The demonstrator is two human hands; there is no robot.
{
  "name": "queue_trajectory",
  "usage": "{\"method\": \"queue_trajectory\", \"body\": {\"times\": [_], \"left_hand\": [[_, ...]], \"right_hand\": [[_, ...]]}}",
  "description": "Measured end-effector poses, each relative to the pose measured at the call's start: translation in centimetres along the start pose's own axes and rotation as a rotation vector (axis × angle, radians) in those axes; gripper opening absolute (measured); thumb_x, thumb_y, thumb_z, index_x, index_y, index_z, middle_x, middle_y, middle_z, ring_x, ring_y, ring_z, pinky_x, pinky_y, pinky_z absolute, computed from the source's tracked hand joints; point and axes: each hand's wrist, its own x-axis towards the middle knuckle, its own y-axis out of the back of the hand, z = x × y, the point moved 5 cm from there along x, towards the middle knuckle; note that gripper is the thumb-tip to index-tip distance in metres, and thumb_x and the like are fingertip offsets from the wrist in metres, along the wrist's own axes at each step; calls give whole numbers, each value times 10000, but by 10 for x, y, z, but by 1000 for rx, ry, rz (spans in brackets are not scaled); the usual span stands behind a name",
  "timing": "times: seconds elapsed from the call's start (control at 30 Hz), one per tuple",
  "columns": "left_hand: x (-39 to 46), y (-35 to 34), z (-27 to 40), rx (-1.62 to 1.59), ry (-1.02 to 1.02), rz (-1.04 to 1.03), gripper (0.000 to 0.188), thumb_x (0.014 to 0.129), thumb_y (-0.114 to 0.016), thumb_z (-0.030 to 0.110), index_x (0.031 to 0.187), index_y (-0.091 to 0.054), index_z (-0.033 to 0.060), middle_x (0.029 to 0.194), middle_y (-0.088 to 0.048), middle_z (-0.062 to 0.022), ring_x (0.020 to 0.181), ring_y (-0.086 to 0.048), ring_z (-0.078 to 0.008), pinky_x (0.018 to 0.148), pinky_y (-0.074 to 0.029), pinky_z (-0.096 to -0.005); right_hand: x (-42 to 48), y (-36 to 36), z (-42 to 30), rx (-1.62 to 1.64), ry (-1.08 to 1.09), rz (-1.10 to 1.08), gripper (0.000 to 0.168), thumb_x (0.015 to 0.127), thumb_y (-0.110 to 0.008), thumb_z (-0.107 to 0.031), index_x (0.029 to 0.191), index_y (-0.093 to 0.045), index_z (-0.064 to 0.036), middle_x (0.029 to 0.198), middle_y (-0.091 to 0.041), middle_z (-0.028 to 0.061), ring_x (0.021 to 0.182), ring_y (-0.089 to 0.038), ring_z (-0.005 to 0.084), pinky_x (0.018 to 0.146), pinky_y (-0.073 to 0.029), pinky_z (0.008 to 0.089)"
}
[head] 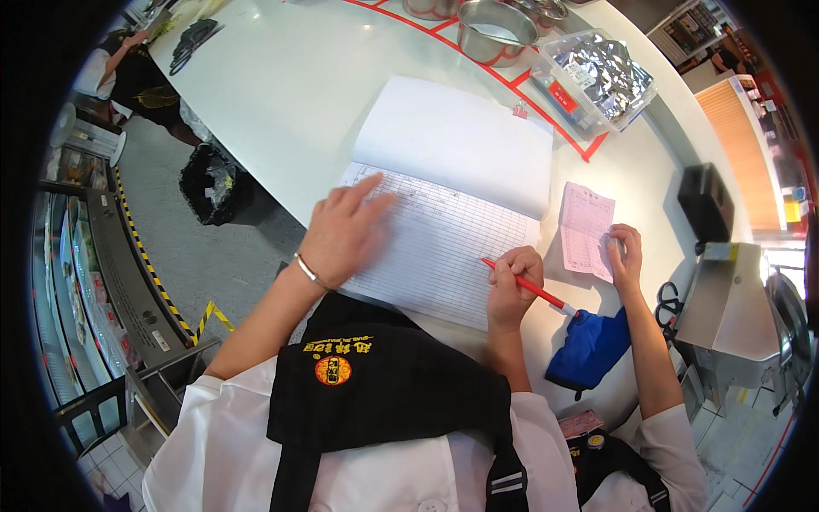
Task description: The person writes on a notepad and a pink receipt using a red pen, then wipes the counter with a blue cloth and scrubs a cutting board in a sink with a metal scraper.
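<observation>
An open ruled ledger lies before me on the white counter, with handwriting in its upper rows. My left hand is over its left side, fingers apart and partly blurred; whether it touches the paper I cannot tell. It holds nothing, and a metal bangle circles the wrist. Between the fingers of my right hand is a red pen, its tip pointing left over the lower right of the ruled page. A pink clip grips the blank upper page's edge.
A co-worker's hand touches a pink printed slip at my right. Nearby lie a blue cloth and black-handled scissors. Steel pots and a clear plastic bin of foil packets stand farther back. Left is a lined trash bin.
</observation>
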Motion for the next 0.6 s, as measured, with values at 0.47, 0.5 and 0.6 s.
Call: {"method": "queue_trajectory", "body": {"times": [0.47, 0.5, 0.6], "left_hand": [[45, -7, -118, -589, 438, -138, 459, 872, -526, 182, 1311, -431, 84, 1168, -552, -96, 902, -538, -168, 798, -452, -297], [56, -13, -118, -620, 442, -184, 475, 878, -515, 198, 1327, -408, 86, 1151, -560, -92, 893, -540, -163, 773, -452, -289], [73, -23, -123, -749, 499, -297, 522, 887, -493, 234, 1367, -353, 85, 1105, -581, -81, 868, -545, -150, 705, -449, -270]], "right_hand": [[-23, 10, -47, -57, 71, 285, 176, 779, -489, 57, 744, -366, -65, 766, -425, 67, 556, -423, 101, 512, -384, 211], [-31, 19, -46, -78, 48, 327, 157, 793, -480, 36, 738, -371, -63, 761, -428, 67, 557, -422, 103, 517, -382, 213], [-45, 23, -55, -133, -21, 384, 144, 852, -434, -54, 715, -389, -54, 747, -441, 67, 563, -422, 113, 543, -378, 227]]}}
